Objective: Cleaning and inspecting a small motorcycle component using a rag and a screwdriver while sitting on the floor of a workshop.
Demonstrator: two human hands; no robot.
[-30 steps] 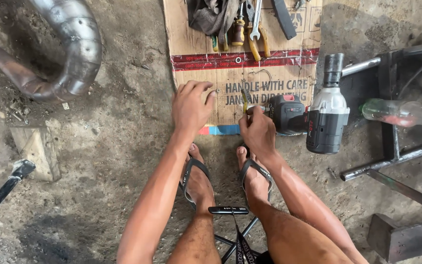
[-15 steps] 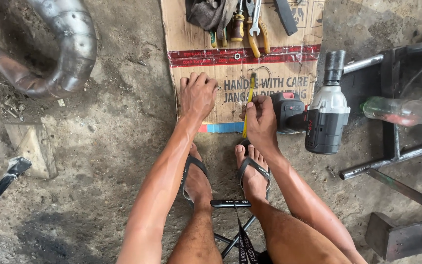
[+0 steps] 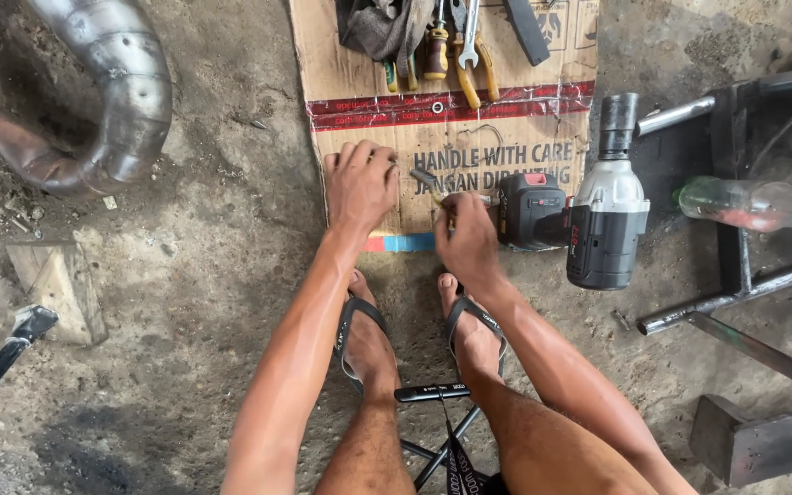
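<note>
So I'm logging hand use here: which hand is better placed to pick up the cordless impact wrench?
Probably the right hand: it rests on the cardboard right beside the impact wrench. The left hand lies flat farther away.

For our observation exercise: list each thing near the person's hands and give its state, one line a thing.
Left hand: palm down, resting flat on the cardboard sheet.
Right hand: closed on a small tool lying low over the cardboard.
Impact wrench: lying on its side, untouched.
Pliers: lying on the cardboard, not held.
Glass bottle: lying on its side.
Exhaust pipe: resting on the ground.
</note>
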